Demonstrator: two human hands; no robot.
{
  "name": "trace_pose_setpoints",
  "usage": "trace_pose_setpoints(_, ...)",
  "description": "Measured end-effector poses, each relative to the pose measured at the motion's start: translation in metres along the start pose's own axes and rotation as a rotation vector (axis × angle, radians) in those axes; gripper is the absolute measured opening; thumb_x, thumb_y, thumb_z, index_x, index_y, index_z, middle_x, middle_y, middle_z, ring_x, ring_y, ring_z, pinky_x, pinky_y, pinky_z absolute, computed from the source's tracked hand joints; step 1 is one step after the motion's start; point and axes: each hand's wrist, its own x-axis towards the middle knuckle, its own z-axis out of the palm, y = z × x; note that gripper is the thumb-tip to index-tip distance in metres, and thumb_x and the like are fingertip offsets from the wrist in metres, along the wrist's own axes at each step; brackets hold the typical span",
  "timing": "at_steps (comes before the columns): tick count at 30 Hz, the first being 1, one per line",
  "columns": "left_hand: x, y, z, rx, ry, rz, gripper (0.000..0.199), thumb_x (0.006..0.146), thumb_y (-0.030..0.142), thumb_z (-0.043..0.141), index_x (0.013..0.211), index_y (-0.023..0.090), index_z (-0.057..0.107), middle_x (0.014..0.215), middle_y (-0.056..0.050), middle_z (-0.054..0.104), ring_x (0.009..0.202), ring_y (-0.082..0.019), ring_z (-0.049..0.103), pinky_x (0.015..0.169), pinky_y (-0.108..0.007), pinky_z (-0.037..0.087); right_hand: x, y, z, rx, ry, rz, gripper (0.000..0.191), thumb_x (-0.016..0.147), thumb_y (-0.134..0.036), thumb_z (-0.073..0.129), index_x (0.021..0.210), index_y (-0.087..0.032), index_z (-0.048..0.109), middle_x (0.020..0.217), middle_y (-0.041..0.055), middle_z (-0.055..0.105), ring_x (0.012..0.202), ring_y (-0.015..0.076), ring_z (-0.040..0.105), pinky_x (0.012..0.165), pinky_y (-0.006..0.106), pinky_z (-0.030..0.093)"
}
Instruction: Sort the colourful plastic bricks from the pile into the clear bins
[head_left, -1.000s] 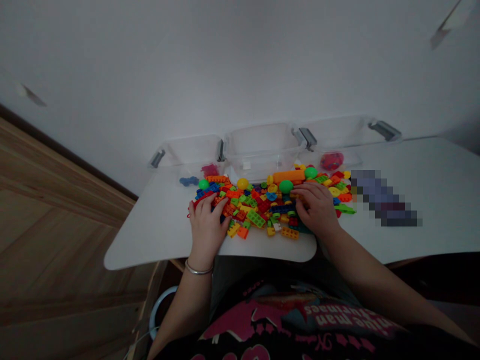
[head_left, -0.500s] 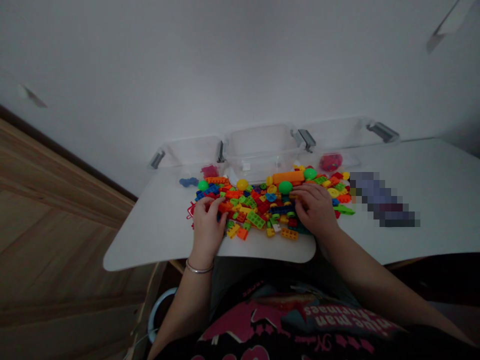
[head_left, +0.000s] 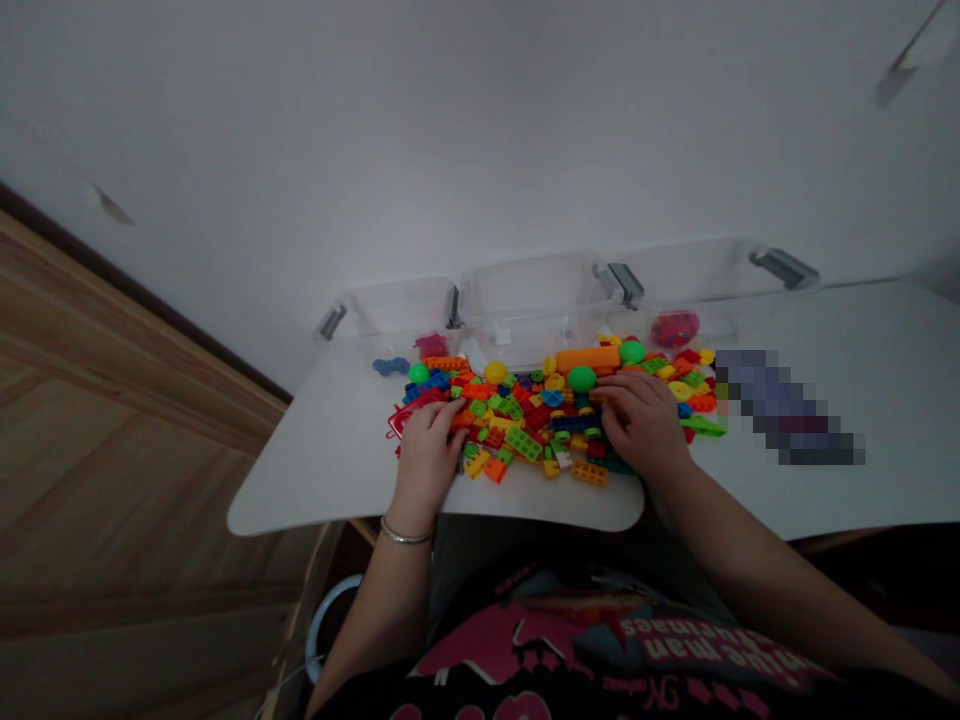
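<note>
A pile of colourful plastic building bricks (head_left: 523, 443) covers the middle of the white table (head_left: 300, 460). At the pile's left side rests my left hand (head_left: 430, 455), its fingers curled over orange pieces; whether it grips one is unclear. My right hand (head_left: 643, 420) lies on the right part of the pile, fingers bent beside a green ball (head_left: 582, 379) and a dark blue wheeled piece (head_left: 574, 424). What its fingertips touch is partly hidden. An orange cylinder (head_left: 587, 360) and a yellow ball (head_left: 496, 372) lie at the back of the pile.
Behind the pile, clear plastic bins (head_left: 536, 285) with grey latches stand against the wall. A red round piece (head_left: 675, 328) is at the back right, a blue piece (head_left: 391, 367) at the left. A pixelated object (head_left: 787, 405) lies on the right. Wooden panelling (head_left: 150, 450) stands left.
The whole view has shifted slightly, so everything appears a little further right. My left thumb and fingers look closer together over the pile; my right hand has hardly moved.
</note>
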Motion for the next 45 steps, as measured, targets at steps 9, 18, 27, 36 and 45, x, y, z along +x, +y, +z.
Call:
trace_pose_setpoints(9, 0.01, -0.006, -0.006, -0.029, -0.027, 0.088, 0.02, 0.088, 0.02, 0.057, 0.105, 0.02, 0.069, 0.103, -0.009, 0.07, 0.099, -0.025, 0.062, 0.091, -0.042, 0.051, 0.001, -0.002, -0.001, -0.011, -0.003, 0.002, 0.019, 0.083, -0.015, 0.058, 0.094, -0.024, 0.07, 0.104, 0.0043, 0.072, 0.105, 0.025, 0.061, 0.099, 0.046, 0.046)
trace_pose_setpoints(18, 0.047, -0.021, -0.031, -0.432, 0.391, -0.231, 0.02, 0.085, 0.033, 0.061, 0.099, 0.02, 0.067, 0.101, -0.005, 0.069, 0.094, -0.019, 0.066, 0.089, -0.035, 0.054, 0.001, -0.001, -0.001, 0.011, -0.007, 0.006, 0.019, 0.083, -0.015, 0.058, 0.093, -0.025, 0.07, 0.104, 0.0044, 0.072, 0.105, 0.0247, 0.061, 0.1, 0.047, 0.046)
trace_pose_setpoints(27, 0.145, -0.08, -0.045, -0.375, 0.449, -0.405, 0.033, 0.082, 0.025, 0.054, 0.111, 0.014, 0.067, 0.106, -0.011, 0.07, 0.093, -0.019, 0.066, 0.09, -0.035, 0.051, 0.003, -0.003, -0.002, 0.002, 0.007, -0.007, 0.017, 0.084, -0.014, 0.057, 0.09, -0.024, 0.069, 0.103, 0.0045, 0.072, 0.104, 0.0241, 0.061, 0.1, 0.046, 0.047)
trace_pose_setpoints(36, 0.153, -0.078, -0.032, 0.028, 0.113, -0.546, 0.026, 0.076, 0.02, 0.057, 0.094, 0.02, 0.075, 0.102, -0.012, 0.072, 0.098, -0.029, 0.065, 0.085, -0.042, 0.046, 0.003, -0.002, -0.001, 0.003, 0.011, -0.01, 0.015, 0.084, -0.014, 0.058, 0.089, -0.022, 0.07, 0.103, 0.005, 0.072, 0.104, 0.0238, 0.061, 0.1, 0.045, 0.046)
trace_pose_setpoints(45, 0.164, -0.07, -0.031, 0.232, -0.02, -0.654, 0.031, 0.082, 0.036, 0.054, 0.101, 0.023, 0.076, 0.104, -0.014, 0.073, 0.104, -0.036, 0.063, 0.086, -0.046, 0.044, 0.002, -0.002, -0.002, 0.026, 0.002, 0.009, 0.017, 0.083, -0.014, 0.057, 0.089, -0.024, 0.07, 0.103, 0.0047, 0.072, 0.105, 0.0245, 0.061, 0.1, 0.046, 0.046)
